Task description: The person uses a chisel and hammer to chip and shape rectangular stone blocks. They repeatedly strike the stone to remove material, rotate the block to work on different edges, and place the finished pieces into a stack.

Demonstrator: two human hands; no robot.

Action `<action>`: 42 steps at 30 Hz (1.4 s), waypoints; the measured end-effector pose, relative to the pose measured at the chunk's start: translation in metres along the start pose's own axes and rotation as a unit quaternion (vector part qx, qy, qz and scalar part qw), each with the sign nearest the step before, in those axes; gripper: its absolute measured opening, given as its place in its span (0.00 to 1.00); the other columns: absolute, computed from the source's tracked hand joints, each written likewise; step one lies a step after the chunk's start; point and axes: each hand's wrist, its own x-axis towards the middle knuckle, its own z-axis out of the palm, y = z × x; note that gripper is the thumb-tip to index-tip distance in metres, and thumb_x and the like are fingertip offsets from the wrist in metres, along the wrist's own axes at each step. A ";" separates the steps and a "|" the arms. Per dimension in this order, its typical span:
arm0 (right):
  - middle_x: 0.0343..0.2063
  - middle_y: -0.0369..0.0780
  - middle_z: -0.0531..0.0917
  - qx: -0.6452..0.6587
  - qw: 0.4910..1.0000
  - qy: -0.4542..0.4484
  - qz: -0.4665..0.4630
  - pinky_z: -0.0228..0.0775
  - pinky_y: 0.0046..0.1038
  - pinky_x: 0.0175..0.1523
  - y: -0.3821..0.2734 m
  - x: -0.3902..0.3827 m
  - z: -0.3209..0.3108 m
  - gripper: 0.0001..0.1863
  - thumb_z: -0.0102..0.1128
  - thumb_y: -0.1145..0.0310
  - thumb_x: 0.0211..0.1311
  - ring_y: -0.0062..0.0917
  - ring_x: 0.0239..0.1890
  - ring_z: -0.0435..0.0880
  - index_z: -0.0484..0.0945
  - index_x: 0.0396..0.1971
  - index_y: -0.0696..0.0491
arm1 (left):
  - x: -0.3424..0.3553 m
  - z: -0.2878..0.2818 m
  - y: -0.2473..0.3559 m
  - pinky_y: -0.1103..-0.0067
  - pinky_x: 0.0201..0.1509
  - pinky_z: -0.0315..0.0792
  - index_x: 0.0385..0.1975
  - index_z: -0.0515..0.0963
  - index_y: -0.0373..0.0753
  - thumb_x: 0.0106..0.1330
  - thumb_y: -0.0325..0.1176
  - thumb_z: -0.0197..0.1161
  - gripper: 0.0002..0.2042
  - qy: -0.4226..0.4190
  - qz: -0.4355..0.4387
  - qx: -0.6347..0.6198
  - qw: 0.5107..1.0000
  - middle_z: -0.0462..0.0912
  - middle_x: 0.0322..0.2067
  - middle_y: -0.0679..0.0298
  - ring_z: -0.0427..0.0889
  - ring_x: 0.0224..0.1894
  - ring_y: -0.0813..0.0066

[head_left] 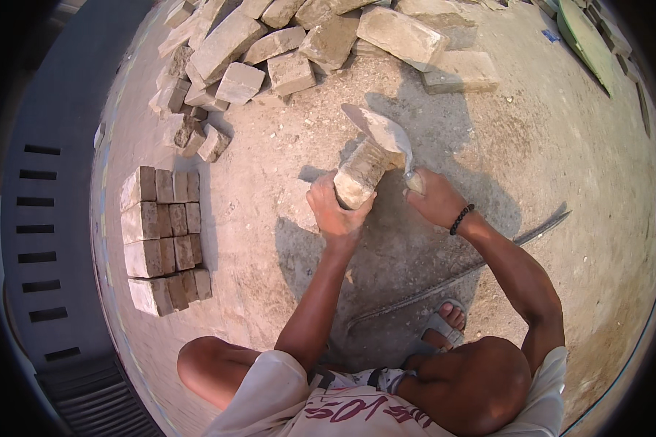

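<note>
My left hand (339,209) grips the near end of a rough, pale brick (360,175) and holds it tilted over the ground. In my right hand (439,198), fingers wrapped round its handle, is a trowel (388,132) with a broad, dusty metal blade. The blade lies against or just over the far end of the brick; whether they touch I cannot tell. A dark bead bracelet sits on my right wrist.
Loose bricks (291,73) lie heaped at the far side. Several bricks stand in a neat stack (144,257) at the left, beside a dark slotted wall (47,182). A long thin strip (415,293) lies by my sandalled foot. A greenish curved sheet (584,45) is at far right.
</note>
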 end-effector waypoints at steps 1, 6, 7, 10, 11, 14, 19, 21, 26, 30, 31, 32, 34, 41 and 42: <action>0.39 0.58 0.82 -0.019 0.998 -0.037 0.045 0.72 0.41 0.50 -0.005 0.006 -0.009 0.26 0.60 0.61 0.60 0.47 0.45 0.83 0.72 0.51 0.66 | 0.001 0.000 0.000 0.61 0.57 0.63 0.56 0.68 0.33 0.44 0.39 0.81 0.39 0.002 -0.005 0.000 1.000 0.71 0.47 0.52 0.69 0.52 0.51; 0.38 0.55 0.83 0.010 1.000 0.014 -0.011 0.74 0.40 0.48 0.008 -0.009 0.015 0.26 0.60 0.61 0.61 0.48 0.41 0.85 0.72 0.51 0.65 | -0.002 0.001 -0.001 0.61 0.57 0.63 0.56 0.68 0.34 0.44 0.40 0.82 0.39 -0.002 -0.010 -0.004 1.000 0.72 0.47 0.52 0.69 0.52 0.51; 0.37 0.55 0.84 -0.020 1.000 -0.014 -0.016 0.74 0.40 0.47 0.030 -0.012 0.021 0.25 0.60 0.61 0.61 0.48 0.40 0.85 0.72 0.51 0.65 | -0.004 0.005 0.002 0.61 0.57 0.63 0.56 0.68 0.34 0.44 0.40 0.82 0.39 0.005 -0.005 -0.008 1.000 0.72 0.47 0.52 0.69 0.52 0.51; 0.36 0.55 0.84 0.010 1.000 -0.005 0.009 0.75 0.39 0.45 -0.029 -0.005 -0.004 0.24 0.60 0.60 0.60 0.49 0.38 0.85 0.73 0.50 0.63 | -0.004 -0.002 -0.009 0.61 0.57 0.63 0.55 0.69 0.35 0.43 0.41 0.81 0.39 0.028 -0.003 0.002 1.000 0.72 0.48 0.52 0.69 0.52 0.51; 0.36 0.55 0.84 0.035 0.999 0.031 -0.010 0.75 0.39 0.45 -0.035 -0.009 -0.003 0.24 0.60 0.61 0.60 0.48 0.38 0.85 0.73 0.50 0.63 | -0.004 -0.001 -0.008 0.61 0.57 0.63 0.55 0.69 0.36 0.43 0.43 0.81 0.39 0.024 -0.004 -0.001 1.000 0.73 0.48 0.53 0.69 0.52 0.51; 0.36 0.56 0.83 0.038 0.998 0.055 -0.018 0.75 0.38 0.45 -0.031 -0.018 0.005 0.22 0.60 0.61 0.60 0.47 0.38 0.85 0.73 0.48 0.62 | -0.002 -0.002 -0.003 0.61 0.57 0.64 0.55 0.70 0.36 0.42 0.43 0.81 0.39 0.009 -0.013 -0.005 1.000 0.73 0.49 0.53 0.68 0.53 0.52; 0.38 0.55 0.83 0.011 0.999 0.023 0.029 0.75 0.39 0.44 -0.064 -0.014 -0.009 0.20 0.60 0.62 0.60 0.46 0.40 0.85 0.73 0.45 0.61 | -0.004 -0.005 -0.004 0.61 0.57 0.63 0.56 0.69 0.35 0.43 0.40 0.81 0.39 0.019 -0.039 -0.003 0.999 0.73 0.48 0.53 0.69 0.52 0.51; 0.38 0.56 0.83 0.034 0.998 0.052 -0.008 0.74 0.40 0.43 -0.039 -0.021 0.005 0.20 0.60 0.62 0.60 0.47 0.41 0.84 0.73 0.45 0.62 | -0.003 0.001 0.001 0.61 0.57 0.63 0.56 0.69 0.35 0.43 0.40 0.81 0.39 0.025 -0.030 -0.018 0.999 0.72 0.47 0.53 0.69 0.52 0.51; 0.32 0.54 0.82 -0.021 1.000 0.009 0.004 0.73 0.38 0.41 -0.021 -0.006 0.007 0.19 0.61 0.64 0.59 0.45 0.37 0.84 0.72 0.42 0.63 | 0.000 0.000 0.001 0.61 0.57 0.63 0.56 0.69 0.35 0.43 0.40 0.81 0.39 0.019 -0.040 -0.009 0.999 0.72 0.47 0.53 0.69 0.52 0.51; 0.35 0.56 0.83 -0.050 0.999 0.011 -0.008 0.74 0.43 0.45 -0.006 -0.015 0.013 0.22 0.58 0.62 0.61 0.52 0.40 0.82 0.72 0.47 0.64 | -0.003 0.002 0.008 0.61 0.57 0.63 0.56 0.69 0.35 0.43 0.40 0.82 0.39 0.011 -0.048 -0.018 0.999 0.72 0.47 0.53 0.69 0.52 0.51; 0.34 0.56 0.83 -0.079 0.997 -0.017 -0.009 0.74 0.43 0.45 0.019 -0.014 0.018 0.22 0.58 0.62 0.61 0.52 0.40 0.82 0.72 0.48 0.64 | -0.005 0.007 0.007 0.61 0.57 0.63 0.56 0.69 0.35 0.43 0.40 0.82 0.39 0.010 -0.040 -0.020 0.999 0.72 0.47 0.53 0.69 0.52 0.51; 0.34 0.56 0.82 -0.085 0.996 -0.017 0.016 0.74 0.43 0.46 0.016 -0.013 0.013 0.22 0.58 0.62 0.61 0.53 0.40 0.82 0.72 0.48 0.64 | -0.006 0.006 0.004 0.61 0.57 0.63 0.56 0.69 0.35 0.43 0.40 0.82 0.39 0.014 -0.034 -0.015 0.999 0.72 0.47 0.53 0.69 0.52 0.50; 0.33 0.56 0.82 -0.091 0.994 -0.011 0.058 0.74 0.43 0.46 -0.004 -0.005 -0.002 0.23 0.58 0.62 0.61 0.53 0.39 0.82 0.72 0.48 0.64 | 0.002 0.002 -0.001 0.61 0.57 0.63 0.56 0.69 0.35 0.43 0.40 0.81 0.39 0.026 -0.018 -0.005 0.999 0.72 0.48 0.52 0.69 0.52 0.50; 0.33 0.56 0.82 -0.069 0.998 -0.009 0.006 0.73 0.43 0.46 0.014 -0.003 0.008 0.24 0.60 0.61 0.60 0.52 0.39 0.82 0.72 0.49 0.64 | -0.005 0.000 0.002 0.60 0.58 0.63 0.56 0.69 0.35 0.43 0.40 0.81 0.39 0.014 -0.020 -0.011 1.000 0.73 0.48 0.52 0.70 0.53 0.50; 0.33 0.56 0.82 -0.051 0.999 0.013 -0.008 0.73 0.43 0.46 -0.009 0.003 -0.003 0.24 0.60 0.61 0.60 0.52 0.39 0.83 0.72 0.49 0.64 | -0.001 -0.002 -0.004 0.60 0.58 0.63 0.56 0.69 0.35 0.43 0.40 0.81 0.39 0.018 -0.019 -0.005 1.000 0.72 0.48 0.52 0.70 0.53 0.50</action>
